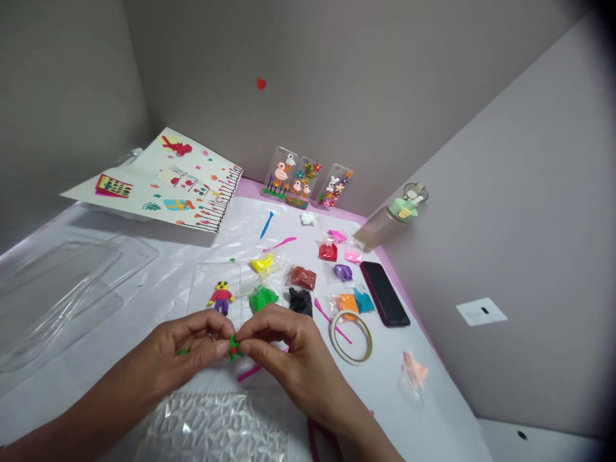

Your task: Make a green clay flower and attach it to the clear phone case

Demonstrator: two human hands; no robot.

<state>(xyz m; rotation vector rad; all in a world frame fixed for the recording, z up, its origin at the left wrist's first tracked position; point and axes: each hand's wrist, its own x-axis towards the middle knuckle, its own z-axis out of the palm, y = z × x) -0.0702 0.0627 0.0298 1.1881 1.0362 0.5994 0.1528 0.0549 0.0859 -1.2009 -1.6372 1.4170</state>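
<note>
Between the fingertips of both my hands is a small green clay flower [234, 348] with a red centre. My left hand [195, 343] pinches it from the left, and a bit of green clay [181, 352] shows among its curled fingers. From the other side my right hand [283, 340] pinches it with thumb and forefinger. Just beyond lies a clear phone case [198, 289] bearing a clay figure [221, 297] with yellow head, red top and purple legs. A pink modelling tool [249, 373] lies partly under my right hand.
Bags of clay, including green [262, 298], black [300, 301] and brown [303, 277], lie beyond my hands. Right are a tape roll [368, 340], phone [385, 294] and bottle [378, 230]. Decorated cases [308, 179] lean on the wall; a textured clear sheet [216, 427] is nearest.
</note>
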